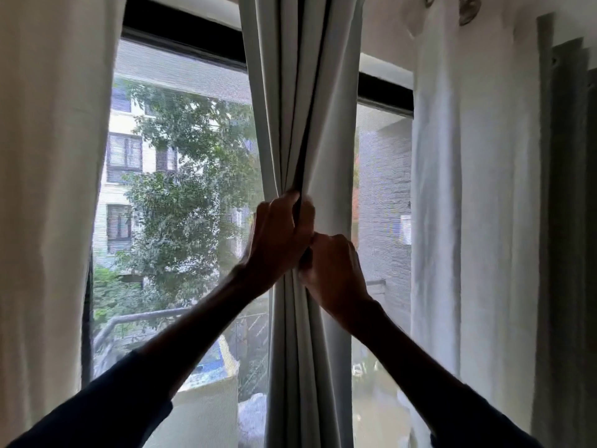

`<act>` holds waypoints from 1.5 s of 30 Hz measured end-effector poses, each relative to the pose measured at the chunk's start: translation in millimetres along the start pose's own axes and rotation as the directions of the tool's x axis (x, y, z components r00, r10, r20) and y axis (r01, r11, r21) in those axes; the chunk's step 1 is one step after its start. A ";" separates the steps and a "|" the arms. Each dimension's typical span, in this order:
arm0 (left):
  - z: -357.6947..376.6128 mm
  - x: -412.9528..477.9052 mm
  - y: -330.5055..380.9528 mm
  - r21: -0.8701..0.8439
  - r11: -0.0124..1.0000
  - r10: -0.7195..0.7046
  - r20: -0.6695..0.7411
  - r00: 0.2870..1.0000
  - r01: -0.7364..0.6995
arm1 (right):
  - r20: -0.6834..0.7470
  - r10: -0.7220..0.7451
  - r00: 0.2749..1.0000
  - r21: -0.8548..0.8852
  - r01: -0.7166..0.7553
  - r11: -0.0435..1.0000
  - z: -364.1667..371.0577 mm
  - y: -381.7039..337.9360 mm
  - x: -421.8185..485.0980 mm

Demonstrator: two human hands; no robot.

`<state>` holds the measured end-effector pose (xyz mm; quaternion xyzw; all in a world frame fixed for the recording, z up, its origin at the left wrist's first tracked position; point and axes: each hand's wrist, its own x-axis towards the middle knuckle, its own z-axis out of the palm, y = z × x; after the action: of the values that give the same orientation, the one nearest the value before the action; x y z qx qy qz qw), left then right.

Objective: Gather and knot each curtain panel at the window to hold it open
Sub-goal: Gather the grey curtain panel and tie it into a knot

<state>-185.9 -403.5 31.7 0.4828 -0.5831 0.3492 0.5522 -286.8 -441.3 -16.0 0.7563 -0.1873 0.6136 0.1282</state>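
A pale grey curtain panel (303,101) hangs in the middle of the window, bunched into narrow folds. My left hand (277,240) is wrapped around the bunch from the left at mid height. My right hand (332,270) grips the same bunch just below and to the right, touching the left hand. Below the hands the folds fall straight down. A white curtain panel (48,189) hangs loose at the left edge of the window. Another white panel (468,189) hangs at the right.
The dark window frame (181,30) and its mesh screen (181,140) sit behind the curtains, with trees and a building outside. A grey drape (568,221) hangs at the far right edge. A pale object (206,412) stands low beyond the glass.
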 end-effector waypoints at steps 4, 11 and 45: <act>7.0 2.7 -3.7 0.069 0.990 -0.126 0.063 0.990 0.122 | 0.029 -0.081 0.996 0.114 0.077 0.990 -3.6 10.7 -2.9; 9.1 1.9 -23.9 0.159 0.987 -0.032 0.087 0.996 0.018 | 0.114 0.254 0.960 0.452 -0.278 0.847 -0.9 49.0 3.6; -3.9 -92.6 -11.1 -0.162 0.930 -0.298 0.194 0.935 0.330 | 0.062 0.072 0.995 0.157 -0.081 0.984 31.1 0.1 -90.1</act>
<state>-181.3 -386.6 -60.0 0.5422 -0.5728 0.1568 0.5945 -275.5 -443.3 -110.5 0.7731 -0.1702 0.6099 0.0382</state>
